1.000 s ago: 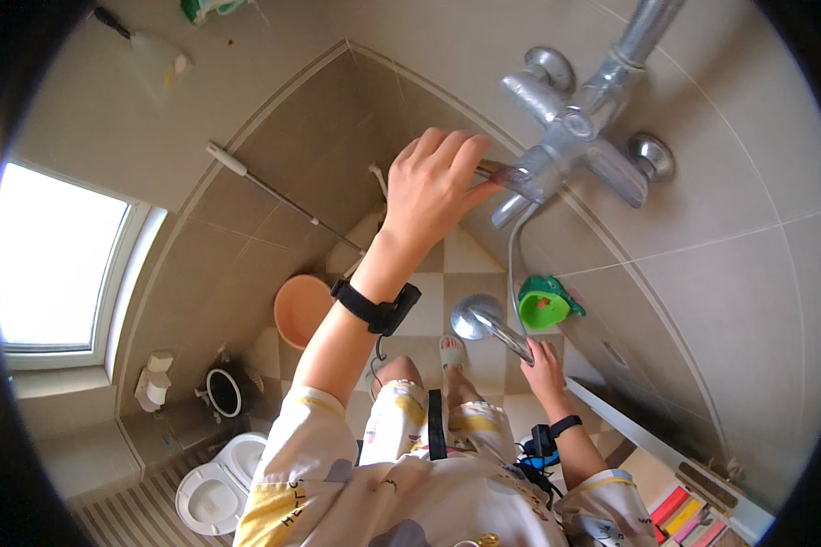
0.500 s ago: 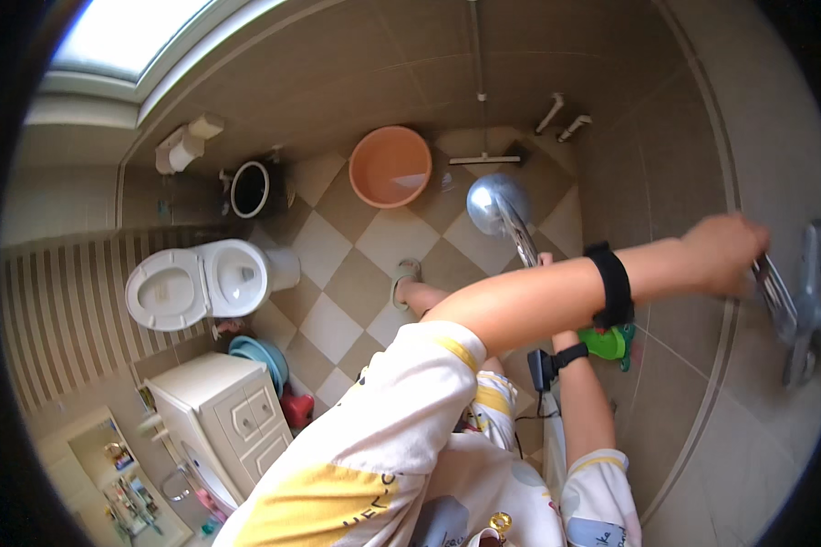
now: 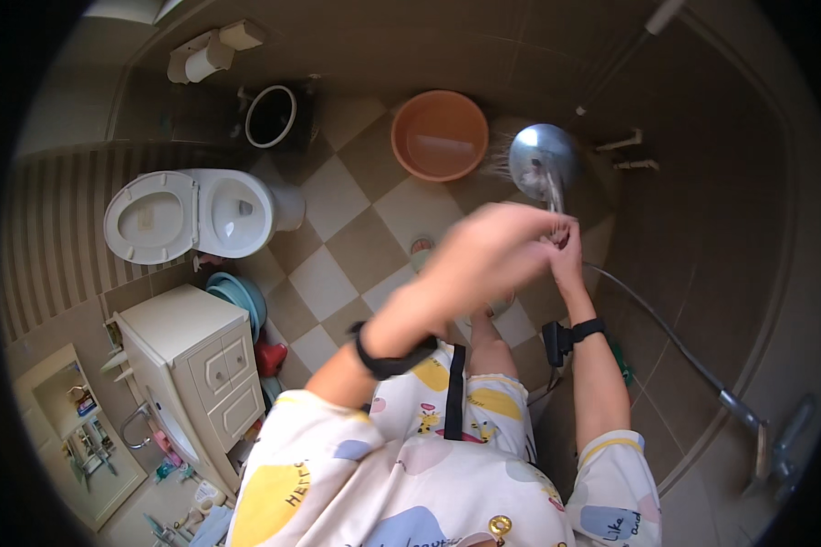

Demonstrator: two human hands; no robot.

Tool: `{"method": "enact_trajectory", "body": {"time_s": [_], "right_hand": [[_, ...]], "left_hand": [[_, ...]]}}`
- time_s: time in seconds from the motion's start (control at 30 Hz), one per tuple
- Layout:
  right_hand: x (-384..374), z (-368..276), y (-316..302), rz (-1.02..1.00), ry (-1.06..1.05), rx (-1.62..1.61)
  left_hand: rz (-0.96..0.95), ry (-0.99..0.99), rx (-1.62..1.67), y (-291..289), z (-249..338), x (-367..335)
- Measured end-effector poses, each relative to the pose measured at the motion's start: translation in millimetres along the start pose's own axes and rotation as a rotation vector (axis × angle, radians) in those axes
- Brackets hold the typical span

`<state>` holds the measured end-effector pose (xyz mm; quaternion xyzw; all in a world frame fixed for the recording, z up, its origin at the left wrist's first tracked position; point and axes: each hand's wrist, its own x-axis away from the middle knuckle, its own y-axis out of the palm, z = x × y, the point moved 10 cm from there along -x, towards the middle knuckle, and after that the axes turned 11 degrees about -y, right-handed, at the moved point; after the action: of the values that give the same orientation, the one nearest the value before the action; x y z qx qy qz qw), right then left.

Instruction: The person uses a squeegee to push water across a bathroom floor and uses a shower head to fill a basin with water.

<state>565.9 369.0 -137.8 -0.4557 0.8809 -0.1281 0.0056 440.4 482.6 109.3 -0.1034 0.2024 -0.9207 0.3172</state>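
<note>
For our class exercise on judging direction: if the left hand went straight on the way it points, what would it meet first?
Most likely the shower handle, where the right hand holds it. The left hand is blurred and overlaps that spot, so actual contact is unclear.

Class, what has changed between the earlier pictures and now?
The left hand let go of the mixer tap and moved leftward, beside the right hand at the showerhead; blur hides whether it grips. Water now sprays out. The right hand still holds the showerhead; the orange basin stays put.
</note>
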Motion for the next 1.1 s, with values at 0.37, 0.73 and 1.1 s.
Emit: {"method": "enact_trajectory", "body": {"time_s": [0.37, 0.73, 1.1], "right_hand": [[-33.5, 12.9, 47.7, 0.008, 0.146, 0.056], [-71.8, 29.7, 70.5, -0.083, 0.132, 0.013], [-102.1, 39.1, 77.8, -0.174, 0.078, 0.021]], "left_hand": [[0.637, -0.729, 0.108, -299.9, -247.5, 204.2], [0.542, -0.779, -0.159, -291.7, -244.8, 175.1], [0.609, -0.829, -0.183, -285.1, -217.7, 168.0]]}}
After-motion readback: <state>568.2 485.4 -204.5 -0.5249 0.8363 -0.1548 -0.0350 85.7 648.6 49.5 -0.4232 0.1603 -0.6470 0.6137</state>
